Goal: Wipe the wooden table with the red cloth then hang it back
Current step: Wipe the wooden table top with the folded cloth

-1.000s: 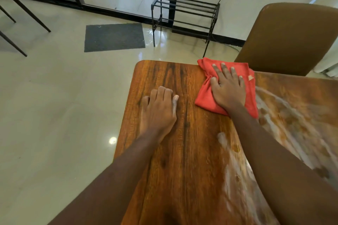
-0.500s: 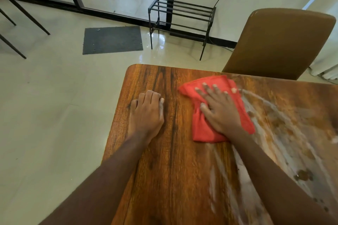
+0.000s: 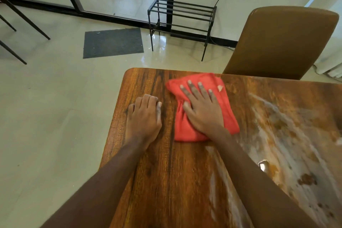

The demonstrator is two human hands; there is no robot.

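A folded red cloth [image 3: 185, 127] lies flat on the wooden table [image 3: 175, 181] near its far left corner. My right hand [image 3: 201, 109] presses down on the cloth with fingers spread, palm flat. My left hand [image 3: 143, 118] rests flat on the bare wood just left of the cloth, close to the table's left edge, holding nothing. Wet streaks shine on the table surface to the right of the cloth.
A brown padded chair [image 3: 281, 42] stands at the table's far side on the right. A black metal rack [image 3: 181, 22] stands on the tiled floor by a glass door, with a dark mat [image 3: 112, 42] to its left. Thin chair legs [image 3: 22, 22] show at far left.
My right hand has slid the cloth from the far edge toward me and leftward, then back out a little. My left hand stays planted on the wood.
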